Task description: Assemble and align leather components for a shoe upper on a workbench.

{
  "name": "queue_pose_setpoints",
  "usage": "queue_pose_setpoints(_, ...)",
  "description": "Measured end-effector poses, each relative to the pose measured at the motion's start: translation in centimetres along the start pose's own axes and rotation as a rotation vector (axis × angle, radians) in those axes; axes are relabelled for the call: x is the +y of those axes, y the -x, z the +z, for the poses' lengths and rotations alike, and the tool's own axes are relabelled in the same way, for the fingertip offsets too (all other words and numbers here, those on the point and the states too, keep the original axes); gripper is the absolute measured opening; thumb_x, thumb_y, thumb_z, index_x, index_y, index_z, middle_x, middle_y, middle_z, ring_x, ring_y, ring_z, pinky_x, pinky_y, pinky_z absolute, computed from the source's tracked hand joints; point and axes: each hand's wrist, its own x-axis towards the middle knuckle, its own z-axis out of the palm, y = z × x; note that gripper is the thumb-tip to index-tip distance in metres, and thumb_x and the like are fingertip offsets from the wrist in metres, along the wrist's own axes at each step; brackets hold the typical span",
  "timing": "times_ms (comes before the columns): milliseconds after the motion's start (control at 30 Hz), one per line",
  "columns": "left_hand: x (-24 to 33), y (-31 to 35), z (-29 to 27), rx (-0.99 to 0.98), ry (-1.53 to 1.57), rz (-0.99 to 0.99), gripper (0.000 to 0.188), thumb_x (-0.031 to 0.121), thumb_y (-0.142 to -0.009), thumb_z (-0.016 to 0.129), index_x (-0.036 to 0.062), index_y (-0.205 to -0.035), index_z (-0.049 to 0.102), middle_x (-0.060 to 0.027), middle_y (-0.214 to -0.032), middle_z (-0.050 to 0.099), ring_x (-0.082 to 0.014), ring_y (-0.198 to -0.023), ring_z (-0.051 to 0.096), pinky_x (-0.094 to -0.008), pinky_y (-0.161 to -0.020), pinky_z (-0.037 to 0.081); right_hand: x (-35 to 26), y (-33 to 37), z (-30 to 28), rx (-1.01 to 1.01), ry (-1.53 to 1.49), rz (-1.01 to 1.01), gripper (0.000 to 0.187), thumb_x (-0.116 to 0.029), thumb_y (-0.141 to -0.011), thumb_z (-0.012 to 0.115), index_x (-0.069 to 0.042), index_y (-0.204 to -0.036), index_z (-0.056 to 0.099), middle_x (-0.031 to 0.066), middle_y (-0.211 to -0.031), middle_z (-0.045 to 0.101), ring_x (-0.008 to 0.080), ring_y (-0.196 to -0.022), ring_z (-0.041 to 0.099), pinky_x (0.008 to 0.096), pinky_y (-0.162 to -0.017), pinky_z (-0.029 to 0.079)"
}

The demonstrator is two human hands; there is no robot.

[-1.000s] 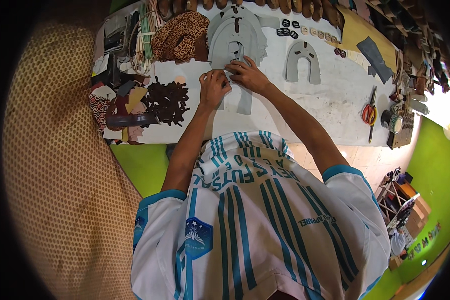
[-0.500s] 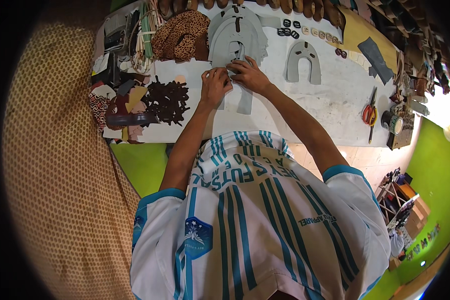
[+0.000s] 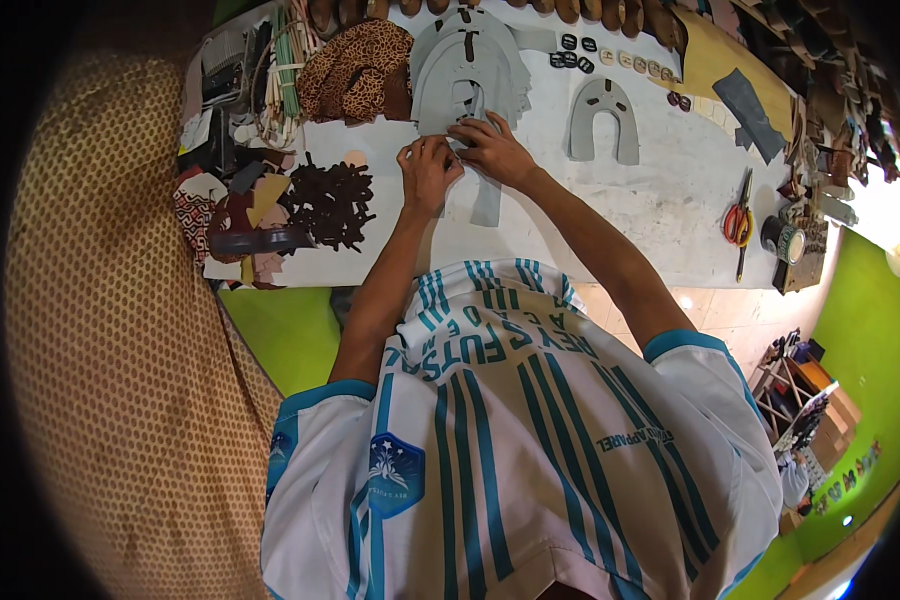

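Side by side over the table, my left hand [image 3: 431, 176] and my right hand [image 3: 497, 152] meet at the curved top of a grey U-shaped leather piece [image 3: 486, 206]. Its two legs stretch toward me. Both hands have bent fingers closed on the piece, fingertips nearly touching; what lies between them is partly hidden. Just beyond is a stack of grey U-shaped pieces [image 3: 432, 85], with small dark strips on the upper ones. To the right lies a single grey U-shaped piece [image 3: 581, 122] with dark strips across its top. A heap of dark brown strips [image 3: 332, 205] is left of my left hand.
Leopard-print material [image 3: 355, 72] and bundled cords [image 3: 288, 75] lie at the far left. Small black and beige oval pieces [image 3: 625, 59] sit in rows at the back. Red-handled scissors [image 3: 738, 226] and a round can [image 3: 785, 240] are at the right edge. Footwear lines the back.
The whole view has shifted slightly, the table things appearing a little further left and up. My hands stay together at the grey piece, with barely any change in the fingers.
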Motion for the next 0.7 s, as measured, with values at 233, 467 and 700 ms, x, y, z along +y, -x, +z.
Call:
queue_pose_setpoints(233,-0.64,-0.08,-0.56,-0.023,0.020,0.039,0.020,0.022,-0.075,0.078,0.0120,-0.091,0.070,0.0016,-0.115,0.063,-0.0193,-0.118,0.055,-0.0449,-0.104,0.031,0.18,-0.16,-0.13,-0.030,-0.014,0.002,0.015,-0.026,-0.088,0.069,-0.020,-0.098,0.080,-0.0032,-0.146,0.052,0.0179,-0.143,0.039,0.0529,-0.123,0.021)
queue_pose_setpoints(467,-0.88,-0.22,-0.65,-0.020,0.046,0.074,0.020,0.022,-0.075,0.078,0.0120,-0.090,0.070,0.0012,-0.113,0.063,-0.0202,-0.116,0.056,-0.0459,-0.104,0.031,0.21,-0.26,-0.10,-0.021,-0.032,0.013,0.014,-0.026,-0.088,0.070,-0.020,-0.095,0.080,-0.0033,-0.145,0.053,0.0174,-0.143,0.039,0.0535,-0.123,0.020)
queue_pose_setpoints(700,-0.67,-0.33,-0.28,-0.021,0.062,0.082,0.020,0.021,-0.074,0.079,0.0116,-0.089,0.070,0.0010,-0.113,0.063,-0.0203,-0.116,0.056,-0.0459,-0.104,0.031,0.20,-0.06,-0.03,0.003,-0.034,0.014,0.013,-0.026,-0.087,0.070,-0.020,-0.093,0.080,-0.0031,-0.145,0.053,0.0176,-0.143,0.039,0.0535,-0.123,0.020)
